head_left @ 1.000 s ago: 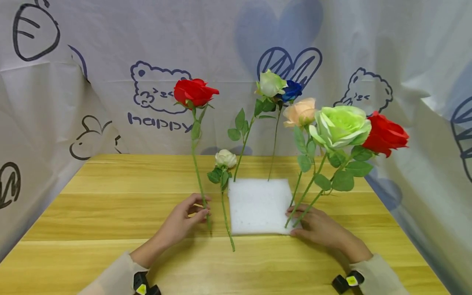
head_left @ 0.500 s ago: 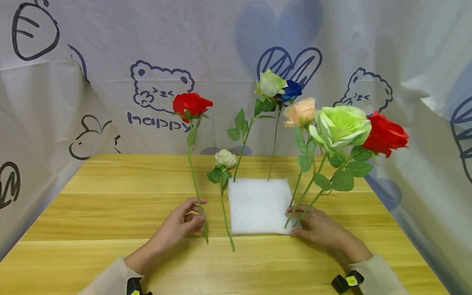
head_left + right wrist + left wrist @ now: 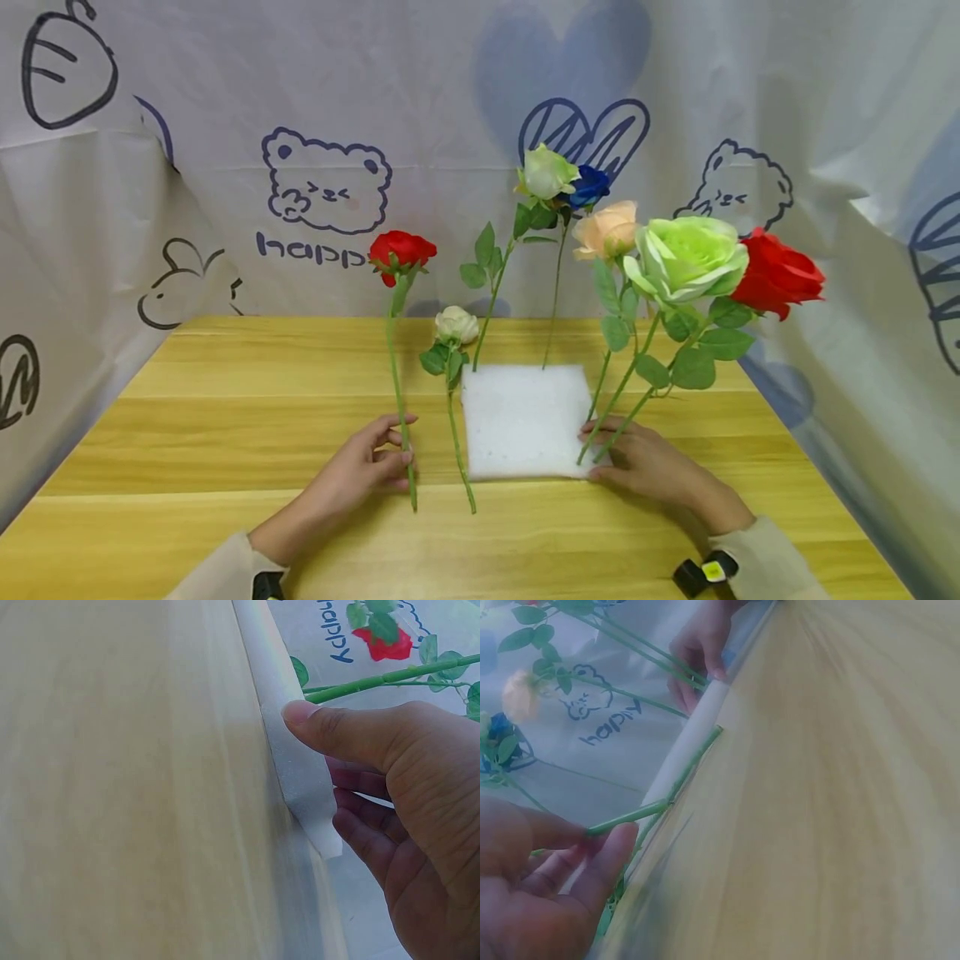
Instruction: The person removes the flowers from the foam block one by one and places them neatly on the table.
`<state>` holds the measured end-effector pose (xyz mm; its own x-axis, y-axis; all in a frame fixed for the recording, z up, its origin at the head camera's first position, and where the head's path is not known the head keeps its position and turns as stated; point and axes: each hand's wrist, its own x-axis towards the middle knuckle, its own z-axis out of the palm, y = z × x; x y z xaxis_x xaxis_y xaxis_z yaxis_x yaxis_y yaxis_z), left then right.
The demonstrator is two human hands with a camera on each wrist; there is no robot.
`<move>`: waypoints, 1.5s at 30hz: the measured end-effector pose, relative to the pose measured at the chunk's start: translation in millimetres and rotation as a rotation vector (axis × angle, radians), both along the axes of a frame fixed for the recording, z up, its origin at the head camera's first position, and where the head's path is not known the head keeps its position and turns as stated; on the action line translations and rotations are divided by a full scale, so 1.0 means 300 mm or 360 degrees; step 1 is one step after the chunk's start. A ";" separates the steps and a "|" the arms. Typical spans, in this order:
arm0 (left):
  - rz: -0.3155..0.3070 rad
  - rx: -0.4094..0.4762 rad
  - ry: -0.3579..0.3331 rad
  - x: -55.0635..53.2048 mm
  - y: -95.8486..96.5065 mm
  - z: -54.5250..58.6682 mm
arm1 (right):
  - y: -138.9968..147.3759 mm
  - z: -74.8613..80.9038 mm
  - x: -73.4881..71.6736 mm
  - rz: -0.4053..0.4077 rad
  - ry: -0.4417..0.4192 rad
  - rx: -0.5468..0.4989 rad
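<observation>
Pinching red rose (image 3: 403, 250) in left hand (image 3: 366, 460), gripped foam block (image 3: 525, 423) in right hand (image 3: 648, 467); perhaps risked tipping it, top-heavy with blooms (image 3: 686, 260), by loosening

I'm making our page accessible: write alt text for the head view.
A person's left hand holds a red rose by its stem while the right hand grips a white foam block; five roses rise from it, and a small white rose lies beside it.
</observation>
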<state>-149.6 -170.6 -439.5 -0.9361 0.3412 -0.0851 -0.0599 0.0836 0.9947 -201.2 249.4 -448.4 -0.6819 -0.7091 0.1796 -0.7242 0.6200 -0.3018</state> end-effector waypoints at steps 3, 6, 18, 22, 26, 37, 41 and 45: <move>-0.0016 0.0004 -0.0026 0.002 -0.001 -0.005 | 0.001 -0.002 -0.001 0.0001 0.0008 -0.0003; -0.0030 0.0006 -0.0048 0.003 -0.003 -0.011 | 0.001 -0.004 -0.001 -0.0003 0.0010 0.0004; -0.0032 0.0026 -0.0157 0.011 -0.003 -0.022 | -0.002 -0.001 0.000 0.0000 -0.0009 -0.0015; -0.0020 0.0015 -0.0182 0.012 -0.002 -0.026 | -0.002 -0.002 0.000 -0.0001 -0.0012 -0.0010; -0.0029 0.0010 -0.0188 0.011 -0.004 -0.030 | -0.003 -0.001 0.000 -0.0003 -0.0002 -0.0005; -0.0061 -0.0049 -0.0198 0.005 -0.003 -0.028 | -0.006 0.003 0.004 -0.0010 -0.0028 -0.0008; -0.0042 -0.0128 -0.0158 0.004 0.010 -0.023 | -0.005 0.001 0.002 -0.0007 -0.0028 -0.0010; -0.0003 -0.0302 -0.0085 0.005 0.023 -0.016 | -0.003 0.000 0.002 -0.0006 -0.0030 -0.0009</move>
<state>-148.1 -163.7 -444.2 -0.9279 0.3162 -0.1974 -0.1116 0.2697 0.9565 -200.7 248.4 -448.3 -0.6877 -0.7057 0.1705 -0.7162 0.6208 -0.3190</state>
